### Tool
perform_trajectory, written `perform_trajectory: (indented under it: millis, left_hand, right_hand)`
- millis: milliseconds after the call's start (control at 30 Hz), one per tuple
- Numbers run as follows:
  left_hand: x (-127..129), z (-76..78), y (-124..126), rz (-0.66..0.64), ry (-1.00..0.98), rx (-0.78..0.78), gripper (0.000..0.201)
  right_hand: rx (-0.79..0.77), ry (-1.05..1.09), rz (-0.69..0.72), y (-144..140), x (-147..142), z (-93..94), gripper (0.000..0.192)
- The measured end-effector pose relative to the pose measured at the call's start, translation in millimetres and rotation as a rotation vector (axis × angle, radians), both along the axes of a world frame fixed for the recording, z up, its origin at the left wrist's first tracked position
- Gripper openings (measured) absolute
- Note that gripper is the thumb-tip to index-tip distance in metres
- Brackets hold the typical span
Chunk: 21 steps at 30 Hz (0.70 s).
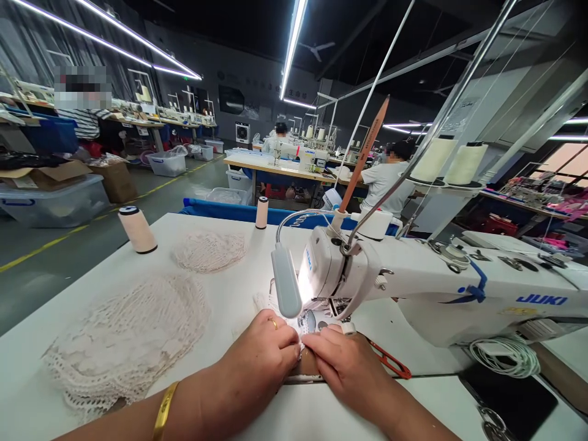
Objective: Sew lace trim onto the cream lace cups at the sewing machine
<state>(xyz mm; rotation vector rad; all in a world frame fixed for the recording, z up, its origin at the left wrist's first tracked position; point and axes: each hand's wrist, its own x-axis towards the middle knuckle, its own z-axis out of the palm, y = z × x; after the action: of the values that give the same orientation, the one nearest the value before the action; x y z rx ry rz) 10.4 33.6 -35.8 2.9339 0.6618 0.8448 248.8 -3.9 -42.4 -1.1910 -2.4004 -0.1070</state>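
Both hands, left (264, 349) & right (342, 361), knuckles up, fingertips together, pinching lace piece (301, 327) at sewing machine (413, 282) needle.

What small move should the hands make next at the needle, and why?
Probably ease the lace piece forward under the presser foot. Both the left hand and right hand pinch it flat just in front of the lit needle area of the sewing machine, so it looks lined up for stitching.

Sewing machine (413, 275) and its lamp (285, 282) block ahead and rightward; bare table (239, 294) leftward lies open.
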Motion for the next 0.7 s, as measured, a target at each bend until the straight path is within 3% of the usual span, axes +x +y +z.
perform_trajectory:
  millis: [267,533,700]
  left_hand:
    - [2,-0.6,-1,-0.001,-0.072,0.052,0.021]
    - [0,-5.1,12,0.021,0.009,0.033,0.017]
    - [1,0.0,19,0.059,0.029,0.032,0.018]
  right_hand:
    - [0.001,0.048,0.023,-3,2,-2.9,0.038]
    - [0.009,0.003,-0.034,1,-1,-5.1,0.038]
    - [0.014,0.028,-0.045,4,-2,-6.8,0.035]
